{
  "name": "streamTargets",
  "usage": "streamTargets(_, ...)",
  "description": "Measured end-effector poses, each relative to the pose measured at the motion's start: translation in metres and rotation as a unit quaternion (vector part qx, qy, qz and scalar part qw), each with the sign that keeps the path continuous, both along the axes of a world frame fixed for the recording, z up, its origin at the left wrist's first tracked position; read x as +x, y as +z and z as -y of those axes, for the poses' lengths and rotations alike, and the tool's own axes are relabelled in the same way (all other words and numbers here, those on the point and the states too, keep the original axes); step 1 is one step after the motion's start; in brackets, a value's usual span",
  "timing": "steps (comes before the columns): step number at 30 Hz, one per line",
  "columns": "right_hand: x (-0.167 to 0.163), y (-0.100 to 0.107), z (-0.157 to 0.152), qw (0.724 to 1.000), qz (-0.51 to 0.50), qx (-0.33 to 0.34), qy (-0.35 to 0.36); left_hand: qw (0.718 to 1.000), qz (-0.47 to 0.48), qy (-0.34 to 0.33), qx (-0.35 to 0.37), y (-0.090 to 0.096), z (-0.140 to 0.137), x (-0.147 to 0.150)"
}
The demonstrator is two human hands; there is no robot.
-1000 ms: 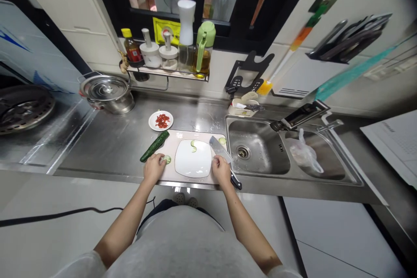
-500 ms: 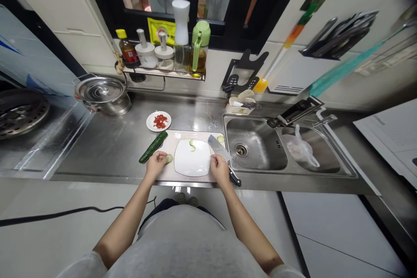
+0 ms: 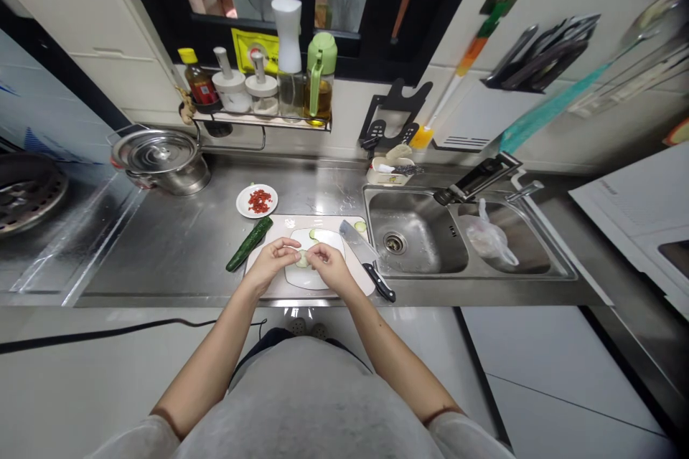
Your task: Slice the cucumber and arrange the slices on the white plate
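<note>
Over the white plate (image 3: 306, 280), my left hand (image 3: 273, 259) and my right hand (image 3: 329, 267) meet with fingertips pinched on a pale cucumber slice (image 3: 302, 259). Whether it is one slice or two is too small to tell. Behind my fingers, a green-edged cucumber piece (image 3: 313, 234) rests on the plate. Under the plate lies a pinkish cutting board (image 3: 259, 288). A knife (image 3: 359, 239) lies at the board's right side, its black handle toward me. One more round cucumber slice (image 3: 360, 226) is at the far right corner. A dark green cucumber (image 3: 249, 244) lies left of the board.
A small white dish (image 3: 242, 208) of chopped red pieces stands behind the cucumber. To the right is the steel sink (image 3: 420, 226) with a plastic bag (image 3: 489, 237) in its second basin. A lidded pot (image 3: 161, 161) stands at the back left, and a seasoning rack (image 3: 263, 118) hangs above.
My left hand has moved right with the cucumber slice, from beside the plate to above it. My right hand has come left from the plate's right edge to meet it.
</note>
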State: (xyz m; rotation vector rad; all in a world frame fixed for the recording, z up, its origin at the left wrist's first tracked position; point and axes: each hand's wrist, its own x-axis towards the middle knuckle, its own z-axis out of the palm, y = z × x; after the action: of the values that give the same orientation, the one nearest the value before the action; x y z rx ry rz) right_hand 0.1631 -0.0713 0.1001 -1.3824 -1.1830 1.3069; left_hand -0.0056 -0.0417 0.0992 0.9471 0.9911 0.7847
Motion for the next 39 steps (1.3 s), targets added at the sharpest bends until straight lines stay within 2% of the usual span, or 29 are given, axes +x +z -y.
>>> streamTargets(9,0.004,0.007,0.006,0.991,-0.091,-0.091,-0.033,1.0,0.025,-0.012,0.0,0.001,0.005,0.009)
streamTargets(17,0.003,0.012,0.008,0.993,-0.088,-0.073,-0.014,0.998,-0.005,-0.036,0.058,0.006,0.009,0.012)
streamTargets(25,0.003,0.014,0.009,0.995,-0.074,-0.055,-0.03,0.988,-0.103,-0.004,0.112,0.01,0.011,0.015)
streamTargets(28,0.004,0.014,0.009,0.996,-0.064,-0.06,-0.03,0.976,-0.154,-0.006,0.15,0.015,0.012,0.014)
streamTargets(33,0.005,0.013,0.008,0.991,-0.087,-0.093,-0.033,0.934,-0.253,-0.02,0.249,0.023,0.014,0.014)
streamTargets(39,0.006,0.01,0.007,0.978,-0.143,-0.151,-0.033,0.9,-0.275,-0.043,0.336,0.024,0.013,0.014)
